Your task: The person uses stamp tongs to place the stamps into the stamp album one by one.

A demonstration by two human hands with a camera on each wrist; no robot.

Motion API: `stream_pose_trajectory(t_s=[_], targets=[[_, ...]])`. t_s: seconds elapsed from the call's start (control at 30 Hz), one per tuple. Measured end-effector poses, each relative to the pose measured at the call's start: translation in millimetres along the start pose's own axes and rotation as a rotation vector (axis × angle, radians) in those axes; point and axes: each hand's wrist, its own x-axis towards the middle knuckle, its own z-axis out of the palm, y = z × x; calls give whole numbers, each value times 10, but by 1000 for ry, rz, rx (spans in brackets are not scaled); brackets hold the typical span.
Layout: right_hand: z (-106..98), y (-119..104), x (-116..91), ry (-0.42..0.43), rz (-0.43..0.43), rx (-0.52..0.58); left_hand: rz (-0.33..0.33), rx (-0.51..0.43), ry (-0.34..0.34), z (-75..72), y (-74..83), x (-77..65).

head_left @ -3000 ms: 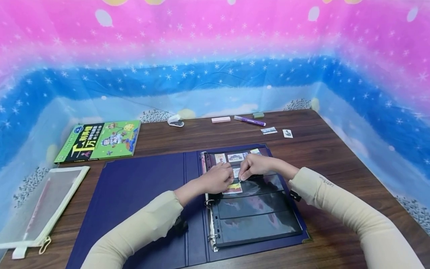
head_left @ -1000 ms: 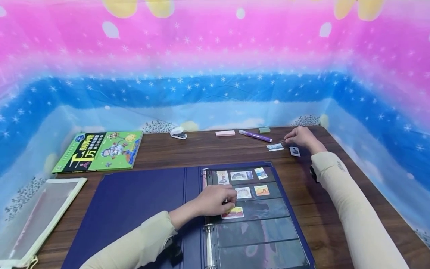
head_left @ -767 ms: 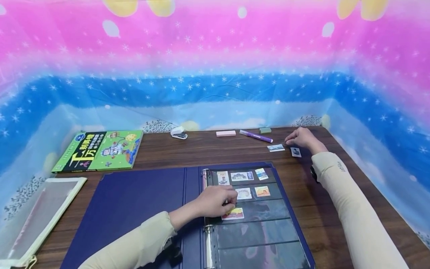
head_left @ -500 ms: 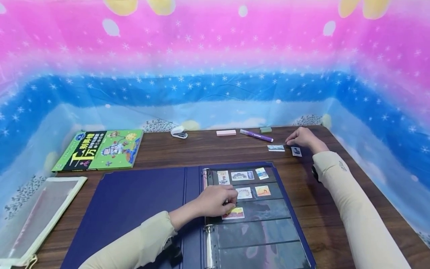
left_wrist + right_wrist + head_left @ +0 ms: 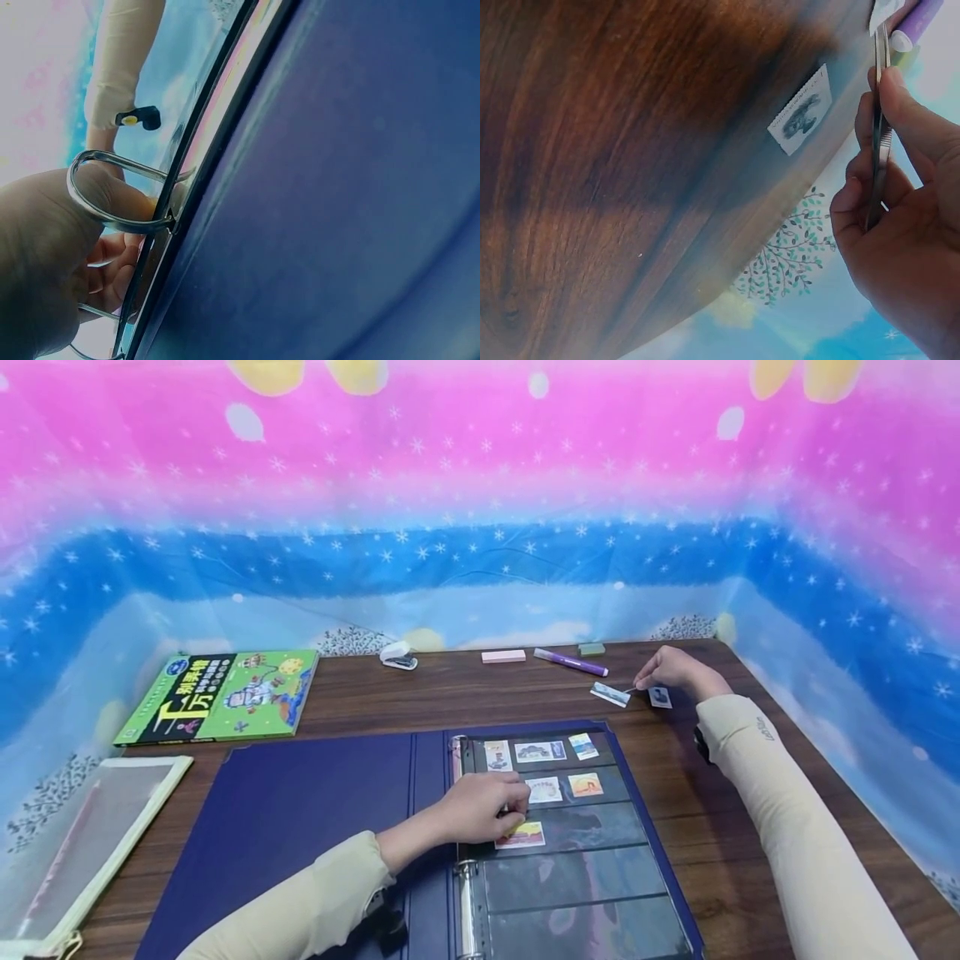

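Note:
My right hand [image 5: 678, 672] pinches metal tweezers [image 5: 880, 169] between thumb and fingers. The tweezer tips meet the right end of a landscape stamp [image 5: 610, 694], which sits askew at the table's back right. A portrait stamp [image 5: 659, 697] lies just below that hand. My left hand [image 5: 483, 807], fingers loosely bent, rests on the black pocket page [image 5: 577, 881] of a blue stamp album [image 5: 322, 827], near its metal rings [image 5: 112, 161]. Beside the left thumb a yellow-red stamp [image 5: 522, 835] sits in the third row. Several more stamps fill pockets in the two rows above.
Along the back of the table stand a white stapler [image 5: 398, 656], a pink eraser [image 5: 503, 657], a purple marker [image 5: 571, 662] and a green block [image 5: 591, 650]. A green book [image 5: 225, 696] and a mesh zip pouch [image 5: 97, 843] lie at the left.
My right hand has gone from the album page to the loose stamps with the tweezers. Over the last half second the landscape stamp has turned and shifted slightly left. My left hand stays on the page.

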Motion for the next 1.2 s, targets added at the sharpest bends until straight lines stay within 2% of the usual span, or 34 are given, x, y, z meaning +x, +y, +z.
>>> stream_pose_trajectory(t_s=[0.27,0.43,0.7,0.87,0.97,1.03,1.2], targets=[[39,20,-32,-23,16,38,4,-2,6,8,6,-3],[104,34,-32,-19,-42,49,6,0,9,25,10,-6],[151,-23,-32,49,-71,55,14,-5,22,22,-15,1],[90,-114,-193,117,-83,120,15,-22,32,17,-4,20],[50,-261,-330,137,-149,98,7,-26,46,7,-9,31],[74,-361,-431,117,-203,79,-2,-28,47,5,-8,27],[280,-549,-653,-24,-340,63,-9,-42,40,-10,0,11]])
